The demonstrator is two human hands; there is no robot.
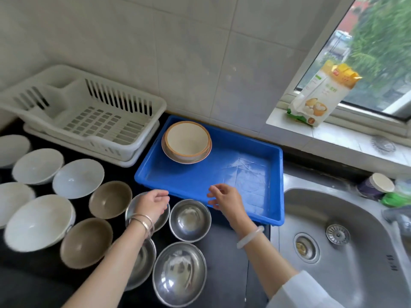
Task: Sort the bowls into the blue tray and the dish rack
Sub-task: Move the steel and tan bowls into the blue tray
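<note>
- Your left hand lies over the small round stainless-steel bowl at lower centre of the frame. Its fingers curl at the bowl's far rim, and I cannot tell whether they grip it.
- Your right hand hovers above the near wall of the rectangular blue plastic tray, with fingers spread, loosely bent and holding nothing.
- This looks like the pick-up of that steel bowl. Pinch the thin rim firmly, thumb inside, because polished steel probably slips.
- Lift straight up so you clear the neighbouring steel bowl just beside it on the black bench.
- The bowl stands mouth up. Being round, it has no long axis, so any approach angle serves.
- The tray's long side runs left to right, dipping toward lower right. Two nested cream bowls with orange rims sit in its upper-left corner.
- The white slatted plastic dish rack stands at upper left, touching the tray.
</note>
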